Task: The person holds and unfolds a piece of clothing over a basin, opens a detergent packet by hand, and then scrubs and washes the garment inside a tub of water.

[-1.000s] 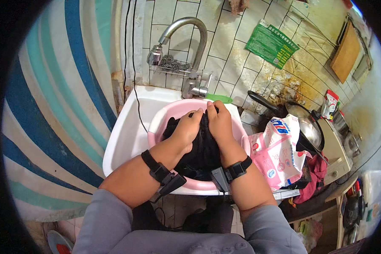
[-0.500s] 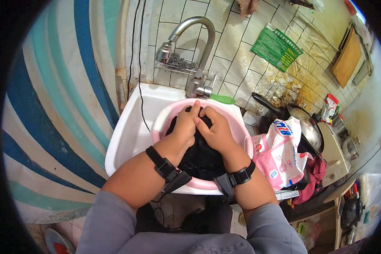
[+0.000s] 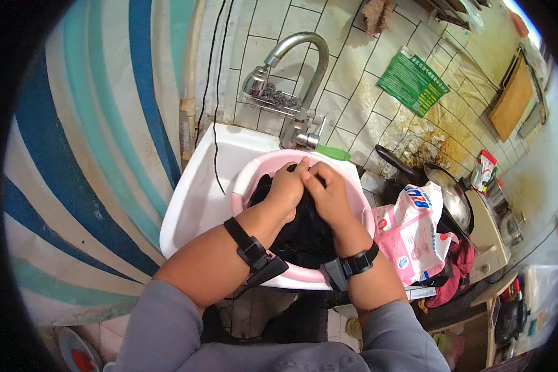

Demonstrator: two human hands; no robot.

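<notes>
A pink basin (image 3: pixel 244 181) sits in the white sink (image 3: pixel 192 204), with dark wet-looking cloth (image 3: pixel 304 235) heaped inside it. My left hand (image 3: pixel 286 191) and my right hand (image 3: pixel 330 197) meet over the basin's far half, fingers curled and thumbs close together. Both are closed on the black cloth, and a bit of it shows between and above the fingers. Most of the cloth hangs below my hands into the basin. Any water under it is hidden.
Behind the basin stands a curved faucet (image 3: pixel 316 62) with a wire rack holding steel wool. A green scraper-like item (image 3: pixel 333 152) lies by its base. To the right are a pink-and-white packet (image 3: pixel 415 235) and a lidded pan (image 3: pixel 456 204). A striped curtain (image 3: pixel 93 155) hangs at left.
The whole view has shifted slightly, so the scene sits a little lower and to the right. My hands stay together on the cloth, with the fingers slightly rearranged.
</notes>
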